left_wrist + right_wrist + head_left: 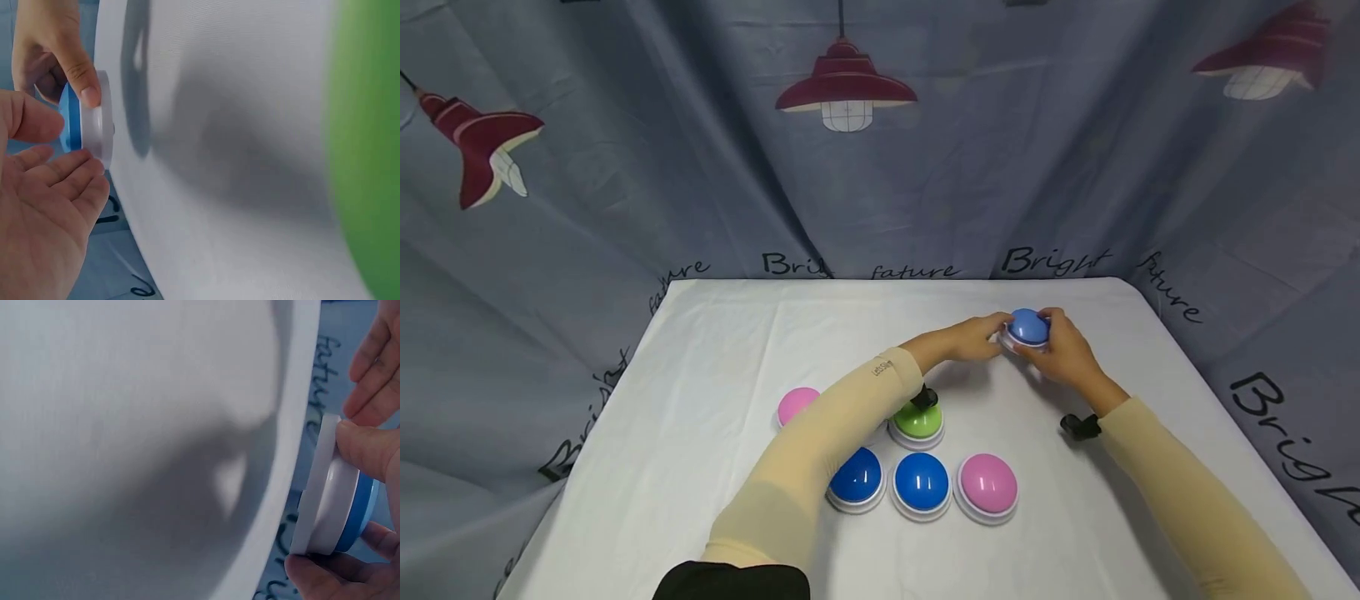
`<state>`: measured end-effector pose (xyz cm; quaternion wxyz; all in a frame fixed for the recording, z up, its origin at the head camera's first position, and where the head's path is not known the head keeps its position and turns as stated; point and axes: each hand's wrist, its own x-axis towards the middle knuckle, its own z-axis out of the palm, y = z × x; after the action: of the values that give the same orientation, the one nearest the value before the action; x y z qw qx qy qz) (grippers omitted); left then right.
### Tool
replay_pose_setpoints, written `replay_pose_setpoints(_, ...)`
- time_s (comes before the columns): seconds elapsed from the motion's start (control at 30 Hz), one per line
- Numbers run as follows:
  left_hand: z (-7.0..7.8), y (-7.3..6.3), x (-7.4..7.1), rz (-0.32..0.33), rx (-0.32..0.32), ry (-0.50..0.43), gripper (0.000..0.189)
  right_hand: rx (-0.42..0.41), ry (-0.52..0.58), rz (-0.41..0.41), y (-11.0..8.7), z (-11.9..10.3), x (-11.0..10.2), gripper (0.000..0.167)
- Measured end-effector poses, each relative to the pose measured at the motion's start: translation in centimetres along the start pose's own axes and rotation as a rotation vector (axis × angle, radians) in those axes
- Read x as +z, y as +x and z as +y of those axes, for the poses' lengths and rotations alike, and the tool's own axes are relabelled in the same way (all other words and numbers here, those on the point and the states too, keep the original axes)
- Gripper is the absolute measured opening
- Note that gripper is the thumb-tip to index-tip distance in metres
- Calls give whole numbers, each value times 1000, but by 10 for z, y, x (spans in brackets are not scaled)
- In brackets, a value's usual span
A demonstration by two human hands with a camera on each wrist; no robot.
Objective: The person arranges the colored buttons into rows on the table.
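A push button with a blue dome and white base [1028,326] is held above the far right of the white table. My right hand [1065,350] grips it from the right; in the right wrist view, its thumb and fingers [315,578] pinch the white base [322,494]. On the button's other side is my left hand [976,338]. The left wrist view shows that hand [47,206] with its fingers extended along the base's edge and its thumb near the blue dome [70,119]. Whether the left thumb touches the dome cannot be told.
Nearer on the table [700,400] stand a green button [919,423], two blue buttons [922,481] and two pink buttons [989,483]. My left sleeve [820,450] partly covers some of them. A grey curtain [925,192] hangs behind the table's far edge.
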<state>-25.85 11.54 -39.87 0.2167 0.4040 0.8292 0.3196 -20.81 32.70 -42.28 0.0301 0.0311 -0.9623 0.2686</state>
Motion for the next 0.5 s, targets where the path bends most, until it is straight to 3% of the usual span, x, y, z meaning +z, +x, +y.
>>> replay_pose_setpoints(0.2,-1,-28,-4,-43,31,-66,72,-47,10,-28,-16,-16,-3,86)
replay_pose_setpoints(0.5,-2,-68,-3,-115,62,-28,77,-142,37,-74,-42,-30,1,82)
